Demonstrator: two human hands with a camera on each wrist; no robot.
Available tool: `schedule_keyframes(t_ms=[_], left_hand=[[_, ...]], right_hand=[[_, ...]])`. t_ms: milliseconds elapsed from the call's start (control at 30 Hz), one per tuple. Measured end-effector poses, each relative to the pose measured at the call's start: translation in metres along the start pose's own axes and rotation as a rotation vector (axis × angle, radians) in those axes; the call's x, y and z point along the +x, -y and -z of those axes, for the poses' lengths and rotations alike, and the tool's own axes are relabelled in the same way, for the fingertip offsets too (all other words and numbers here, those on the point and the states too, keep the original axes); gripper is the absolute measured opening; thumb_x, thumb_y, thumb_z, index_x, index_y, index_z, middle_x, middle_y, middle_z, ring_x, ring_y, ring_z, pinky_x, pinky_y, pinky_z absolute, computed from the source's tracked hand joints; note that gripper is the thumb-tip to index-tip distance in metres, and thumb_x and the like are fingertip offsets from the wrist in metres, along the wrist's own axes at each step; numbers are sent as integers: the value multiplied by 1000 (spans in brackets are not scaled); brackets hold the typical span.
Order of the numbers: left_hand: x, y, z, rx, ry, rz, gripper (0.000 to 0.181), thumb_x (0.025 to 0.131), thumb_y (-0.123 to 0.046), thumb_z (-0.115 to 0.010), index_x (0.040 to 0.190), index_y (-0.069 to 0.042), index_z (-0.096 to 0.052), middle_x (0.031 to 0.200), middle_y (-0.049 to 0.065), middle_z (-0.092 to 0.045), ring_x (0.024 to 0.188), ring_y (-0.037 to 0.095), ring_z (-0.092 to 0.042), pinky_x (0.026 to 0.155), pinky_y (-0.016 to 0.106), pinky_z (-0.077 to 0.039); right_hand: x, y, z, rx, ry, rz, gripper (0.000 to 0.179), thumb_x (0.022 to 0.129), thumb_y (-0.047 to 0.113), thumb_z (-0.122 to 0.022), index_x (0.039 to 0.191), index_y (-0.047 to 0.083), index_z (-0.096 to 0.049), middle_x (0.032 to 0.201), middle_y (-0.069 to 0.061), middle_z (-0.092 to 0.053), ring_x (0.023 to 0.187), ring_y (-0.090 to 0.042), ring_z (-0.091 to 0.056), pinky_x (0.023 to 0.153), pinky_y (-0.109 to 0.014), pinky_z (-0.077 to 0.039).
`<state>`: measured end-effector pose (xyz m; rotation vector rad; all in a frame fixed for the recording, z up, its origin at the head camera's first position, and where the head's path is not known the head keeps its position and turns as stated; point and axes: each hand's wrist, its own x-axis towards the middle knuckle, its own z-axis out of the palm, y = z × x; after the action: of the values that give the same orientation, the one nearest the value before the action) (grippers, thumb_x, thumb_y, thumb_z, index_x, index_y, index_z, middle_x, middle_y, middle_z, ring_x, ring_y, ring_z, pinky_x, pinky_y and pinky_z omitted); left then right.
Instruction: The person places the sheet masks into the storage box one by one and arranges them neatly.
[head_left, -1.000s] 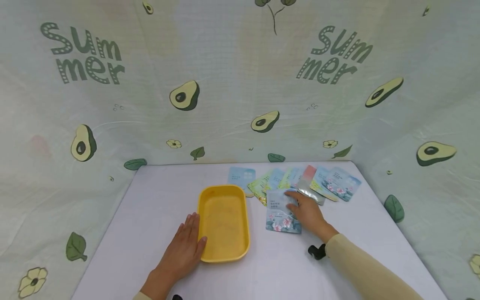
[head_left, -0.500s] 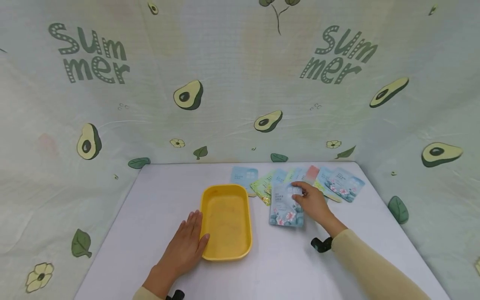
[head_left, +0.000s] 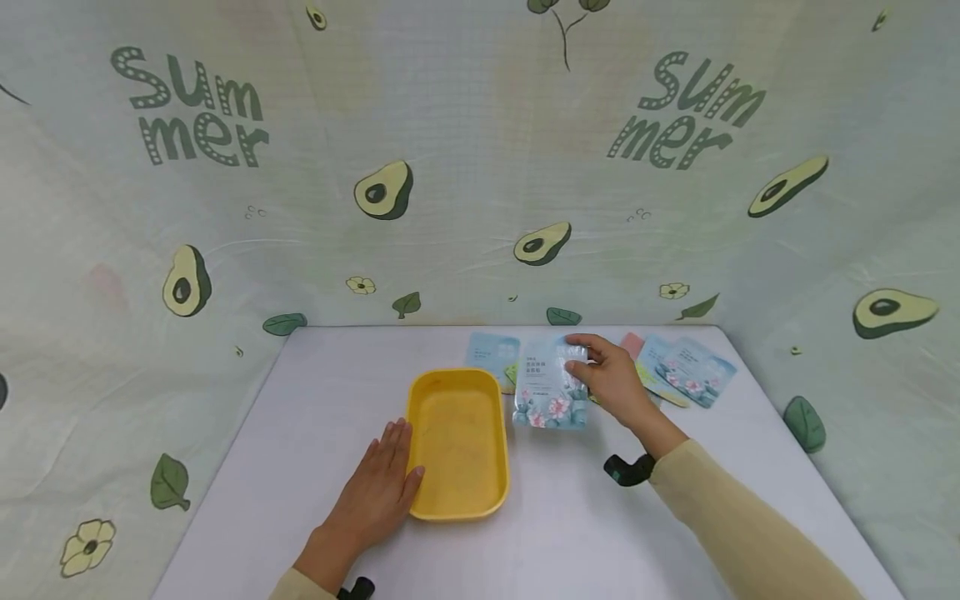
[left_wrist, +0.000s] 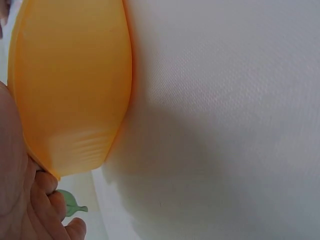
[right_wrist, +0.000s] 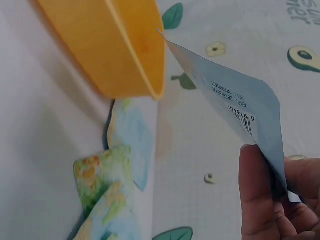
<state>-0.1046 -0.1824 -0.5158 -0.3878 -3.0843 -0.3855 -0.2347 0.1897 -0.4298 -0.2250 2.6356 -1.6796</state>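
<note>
My right hand [head_left: 613,379] pinches a light blue sachet [head_left: 547,387] with pink flowers by its right edge, thumb on one face and fingers on the other. In the right wrist view the sachet [right_wrist: 235,95] is lifted above the table, its printed back with a barcode showing. A yellow plastic tray [head_left: 459,508] stands on the white table to the left of the sachet, nothing lying in it. My left hand [head_left: 373,487] lies with straight fingers along the tray's left rim; the left wrist view shows its fingers beside the tray wall [left_wrist: 75,90].
Behind the tray lies a blue sachet [head_left: 491,354]. More sachets [head_left: 697,371] overlap in a row at the back right, some hidden behind the held one. A cloth backdrop [head_left: 465,125] with avocado prints rises behind the table [head_left: 337,383].
My right hand has lifted the flowered sachet off the table and carried it up and slightly left, towards the tray. The left hand stays at the tray's rim. The head view has shifted slightly.
</note>
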Motion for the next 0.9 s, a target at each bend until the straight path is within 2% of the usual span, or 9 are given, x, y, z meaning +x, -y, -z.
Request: schedule_keyframes(t_ms=[233, 333, 600, 733, 900], left_hand=[[1, 0, -1, 5, -4, 0, 75, 112, -41, -47, 166, 5, -21, 173, 21, -23, 162, 36, -23, 129, 57, -27], [0, -1, -2, 8, -7, 7, 75, 112, -41, -48, 166, 4, -21, 173, 21, -24, 162, 36, -23, 129, 56, -27], [0, -2, -2, 1, -2, 22, 76, 111, -41, -51, 166, 4, -22, 174, 20, -24, 162, 36, -23, 129, 57, -26], [1, -2, -3, -6, 2, 25, 76, 111, -41, -51, 166, 3, -22, 174, 19, -23, 162, 36, -22, 129, 57, -26], [1, -1, -3, 1, 14, 23, 76, 112, -42, -49, 166, 2, -21, 175, 19, -22, 163, 35, -21, 130, 56, -26]], right_hand=[[3, 20, -48, 250, 62, -55, 43, 101, 1, -68, 143, 7, -62, 125, -25, -70, 87, -21, -73, 66, -29, -64], [5, 22, -71, 302, 88, -71, 42, 101, 0, -68, 142, 8, -63, 123, -23, -71, 87, -22, -74, 66, -32, -64], [7, 20, -122, 274, 170, -100, 39, 102, 1, -66, 139, 11, -65, 115, -16, -73, 86, -21, -73, 68, -36, -65], [6, 19, -139, 223, 220, -102, 37, 102, 2, -66, 138, 11, -66, 113, -14, -72, 82, -20, -69, 68, -32, -63], [5, 17, -153, 122, 243, -107, 35, 102, 4, -67, 136, 14, -68, 112, -13, -72, 79, -19, -67, 68, -29, -60]])
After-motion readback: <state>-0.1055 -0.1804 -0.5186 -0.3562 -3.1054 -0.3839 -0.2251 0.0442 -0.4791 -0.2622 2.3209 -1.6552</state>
